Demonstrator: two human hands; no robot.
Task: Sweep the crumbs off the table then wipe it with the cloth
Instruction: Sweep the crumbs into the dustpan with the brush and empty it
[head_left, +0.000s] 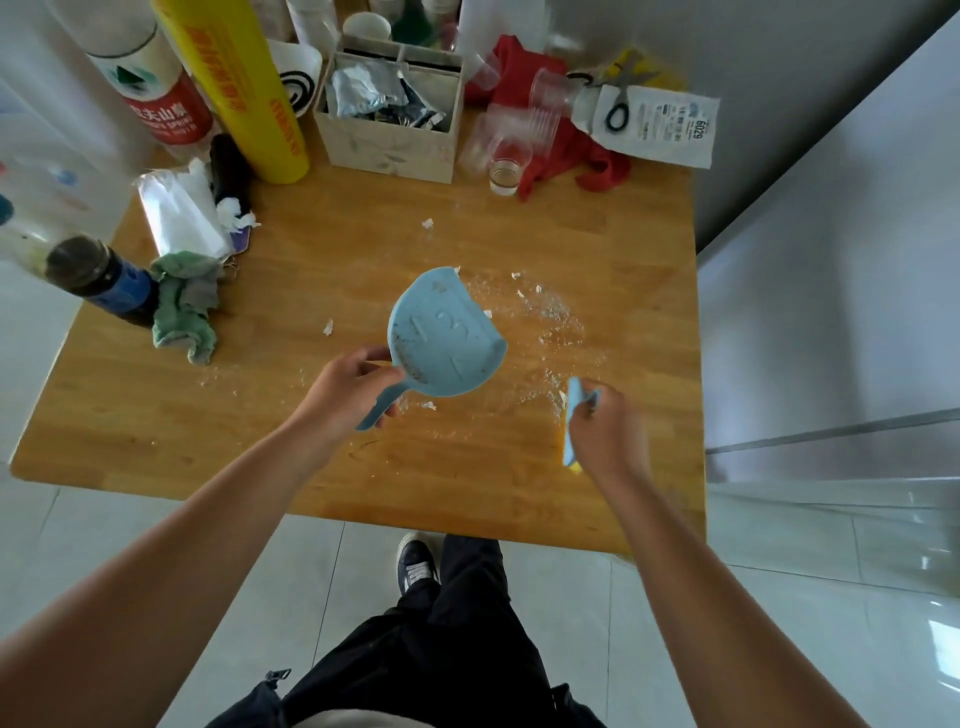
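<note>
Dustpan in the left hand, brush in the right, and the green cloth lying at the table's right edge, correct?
Not quite: the green cloth lies near the table's left edge, beside the dark bottle, as the head view shows. The rest stands: the left hand grips the dustpan by its handle and the right hand holds the brush.

Both arms stretch forward, left hand (347, 388) and right hand (607, 432) curled, gripping

At the back, a tall yellow cylindrical roll (244, 88) just beside a beige square box (387, 148) of foil packets (358, 88). Further right, toppled clear plastic cups (540, 119) near black-handled scissors (621, 101) on a white printed packet (672, 132).
</note>
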